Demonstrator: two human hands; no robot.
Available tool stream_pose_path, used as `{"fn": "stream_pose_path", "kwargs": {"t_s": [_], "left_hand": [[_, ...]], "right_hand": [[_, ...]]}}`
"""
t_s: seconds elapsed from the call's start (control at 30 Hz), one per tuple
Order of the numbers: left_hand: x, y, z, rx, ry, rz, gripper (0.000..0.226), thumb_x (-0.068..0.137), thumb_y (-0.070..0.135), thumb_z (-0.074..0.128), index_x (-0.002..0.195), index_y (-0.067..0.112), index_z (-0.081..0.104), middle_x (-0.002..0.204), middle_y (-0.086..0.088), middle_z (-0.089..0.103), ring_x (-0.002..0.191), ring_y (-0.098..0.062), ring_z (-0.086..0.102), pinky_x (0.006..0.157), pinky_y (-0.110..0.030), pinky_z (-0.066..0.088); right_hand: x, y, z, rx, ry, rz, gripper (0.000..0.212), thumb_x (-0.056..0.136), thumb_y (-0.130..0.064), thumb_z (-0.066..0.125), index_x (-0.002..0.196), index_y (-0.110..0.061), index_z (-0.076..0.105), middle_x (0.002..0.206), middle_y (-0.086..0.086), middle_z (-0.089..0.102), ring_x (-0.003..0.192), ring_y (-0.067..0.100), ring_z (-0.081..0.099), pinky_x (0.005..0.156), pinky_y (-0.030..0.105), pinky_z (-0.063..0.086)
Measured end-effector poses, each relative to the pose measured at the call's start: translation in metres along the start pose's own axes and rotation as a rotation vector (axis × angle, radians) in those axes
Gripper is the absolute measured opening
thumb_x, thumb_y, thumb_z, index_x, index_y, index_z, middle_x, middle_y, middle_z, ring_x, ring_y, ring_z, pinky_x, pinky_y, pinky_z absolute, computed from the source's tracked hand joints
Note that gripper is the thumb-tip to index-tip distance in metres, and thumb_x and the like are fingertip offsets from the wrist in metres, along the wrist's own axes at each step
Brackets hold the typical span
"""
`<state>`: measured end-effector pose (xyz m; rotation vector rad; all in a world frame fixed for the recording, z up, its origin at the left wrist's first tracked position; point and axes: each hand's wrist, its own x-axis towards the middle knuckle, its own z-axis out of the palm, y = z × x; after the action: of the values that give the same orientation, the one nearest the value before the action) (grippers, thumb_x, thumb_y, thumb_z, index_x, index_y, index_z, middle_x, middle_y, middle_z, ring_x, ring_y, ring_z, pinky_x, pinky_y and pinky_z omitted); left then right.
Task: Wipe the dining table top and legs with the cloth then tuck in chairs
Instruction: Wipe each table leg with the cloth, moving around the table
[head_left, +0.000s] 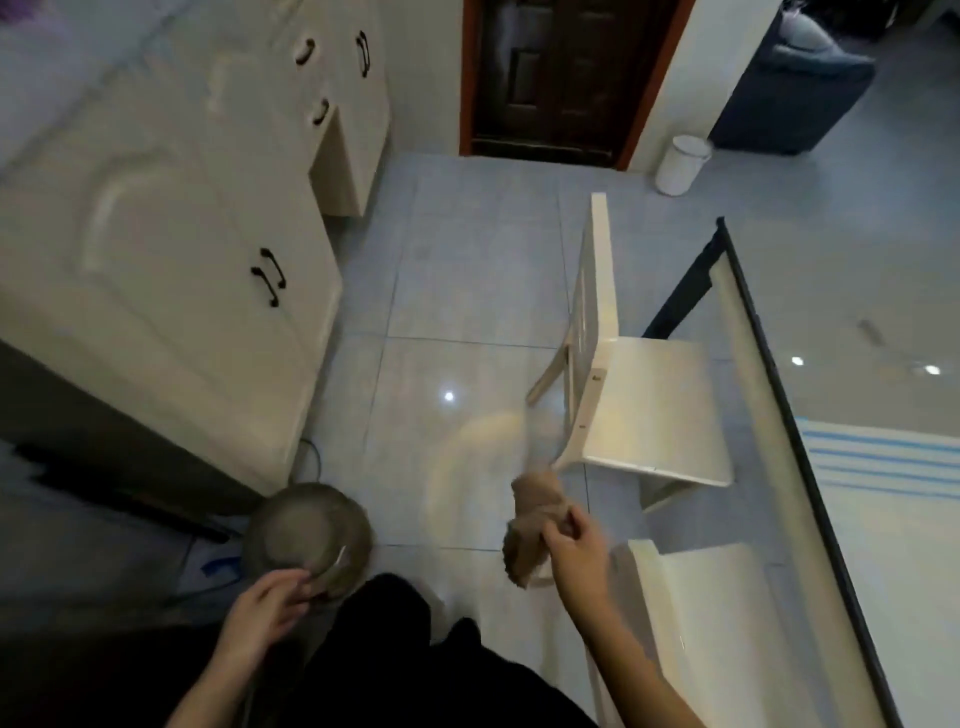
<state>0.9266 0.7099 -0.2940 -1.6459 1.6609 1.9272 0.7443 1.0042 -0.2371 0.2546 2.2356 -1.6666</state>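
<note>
Head view: glass table (831, 312) runs down the right side. Two white chairs stand alongside it, far chair (654, 410) and near chair (691, 597), neither tucked in. Left hand (265, 608) holds the rim of a metal bowl (311, 530), low by the cabinet (171, 260). Right hand (576, 551) has its grip closed on the brown cloth (535, 525), bunched, in the air near the far chair & apart from the table. Likely step: getting cloth to tabletop. Best approach: park the bowl, flatten cloth to a pad, wipe w/ overlapping strokes edge to edge, then legs.
</note>
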Motion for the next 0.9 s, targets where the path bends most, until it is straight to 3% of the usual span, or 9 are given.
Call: {"fn": "stream_pose_path", "kwargs": {"t_s": [0.13, 0.23, 0.3, 0.4, 0.47, 0.53, 0.6, 0.7, 0.9], "left_hand": [[0.039, 0.046, 0.007, 0.001, 0.056, 0.004, 0.018, 0.099, 0.005, 0.039, 0.100, 0.003, 0.057, 0.083, -0.014, 0.061, 0.071, -0.025, 0.055, 0.054, -0.024, 0.049], [0.083, 0.085, 0.009, 0.013, 0.063, 0.011, 0.020, 0.097, 0.002, 0.041, 0.108, -0.001, 0.058, 0.103, -0.024, 0.062, 0.088, -0.031, 0.057, 0.064, -0.028, 0.043], [0.115, 0.119, 0.011, 0.028, 0.054, 0.027, 0.019, 0.095, 0.000, 0.044, 0.102, -0.001, 0.062, 0.102, -0.021, 0.063, 0.095, -0.029, 0.056, 0.062, -0.026, 0.047], [0.167, 0.186, 0.019, 0.055, 0.043, 0.058, 0.018, 0.093, -0.006, 0.045, 0.089, 0.001, 0.062, 0.084, -0.014, 0.064, 0.063, -0.010, 0.066, 0.051, -0.015, 0.050], [0.205, 0.233, 0.028, 0.079, 0.012, 0.068, 0.021, 0.094, -0.005, 0.043, 0.084, 0.001, 0.061, 0.068, -0.011, 0.061, 0.042, -0.002, 0.058, 0.042, -0.011, 0.044], [0.233, 0.283, 0.042, 0.136, -0.014, 0.095, 0.019, 0.095, -0.002, 0.044, 0.087, 0.002, 0.061, 0.066, -0.007, 0.060, 0.046, -0.007, 0.057, 0.043, -0.013, 0.043], [0.257, 0.333, 0.060, 0.185, -0.063, 0.158, 0.017, 0.095, -0.001, 0.045, 0.096, 0.001, 0.062, 0.073, -0.009, 0.060, 0.056, -0.013, 0.054, 0.047, -0.012, 0.043], [0.291, 0.401, 0.089, 0.248, -0.124, 0.216, 0.018, 0.095, -0.001, 0.045, 0.097, 0.003, 0.063, 0.075, -0.007, 0.061, 0.059, -0.012, 0.054, 0.047, -0.010, 0.040], [0.363, 0.496, 0.150, 0.282, -0.197, 0.213, 0.023, 0.096, 0.004, 0.045, 0.086, 0.013, 0.064, 0.082, -0.011, 0.064, 0.067, -0.017, 0.056, 0.062, -0.022, 0.042]], "right_hand": [[0.070, -0.034, 0.025, -0.001, -0.040, -0.031, 0.015, 0.086, 0.004, 0.059, 0.085, -0.009, 0.067, 0.073, 0.001, 0.068, 0.068, 0.005, 0.063, 0.065, 0.020, 0.049], [0.120, -0.053, 0.043, 0.001, -0.017, -0.021, 0.016, 0.086, 0.003, 0.059, 0.087, -0.011, 0.068, 0.076, 0.002, 0.069, 0.069, 0.005, 0.063, 0.064, 0.017, 0.049], [0.156, -0.065, 0.058, 0.007, 0.009, -0.016, 0.016, 0.085, 0.005, 0.060, 0.088, -0.008, 0.069, 0.076, 0.005, 0.070, 0.067, 0.004, 0.063, 0.062, 0.016, 0.050], [0.213, -0.078, 0.079, -0.042, 0.087, 0.004, 0.013, 0.084, 0.009, 0.060, 0.087, -0.001, 0.067, 0.073, 0.007, 0.067, 0.061, -0.003, 0.059, 0.059, 0.013, 0.047], [0.247, -0.090, 0.091, -0.075, 0.142, 0.021, 0.010, 0.085, 0.009, 0.060, 0.085, 0.002, 0.065, 0.069, 0.006, 0.063, 0.061, 0.002, 0.057, 0.053, 0.008, 0.043], [0.275, -0.104, 0.099, -0.094, 0.210, 0.042, 0.007, 0.085, 0.006, 0.062, 0.083, -0.001, 0.065, 0.067, 0.006, 0.062, 0.066, 0.016, 0.056, 0.051, 0.009, 0.041], [0.303, -0.119, 0.102, -0.079, 0.245, 0.084, 0.008, 0.085, 0.004, 0.063, 0.085, -0.003, 0.066, 0.069, 0.010, 0.063, 0.070, 0.024, 0.057, 0.055, 0.014, 0.044], [0.343, -0.137, 0.105, -0.075, 0.283, 0.151, 0.008, 0.086, 0.003, 0.062, 0.090, -0.002, 0.066, 0.083, 0.022, 0.066, 0.082, 0.031, 0.062, 0.073, 0.033, 0.045], [0.436, -0.161, 0.120, -0.101, 0.281, 0.190, 0.005, 0.086, -0.004, 0.063, 0.082, -0.007, 0.066, 0.081, 0.021, 0.068, 0.082, 0.039, 0.063, 0.074, 0.043, 0.048]]}}
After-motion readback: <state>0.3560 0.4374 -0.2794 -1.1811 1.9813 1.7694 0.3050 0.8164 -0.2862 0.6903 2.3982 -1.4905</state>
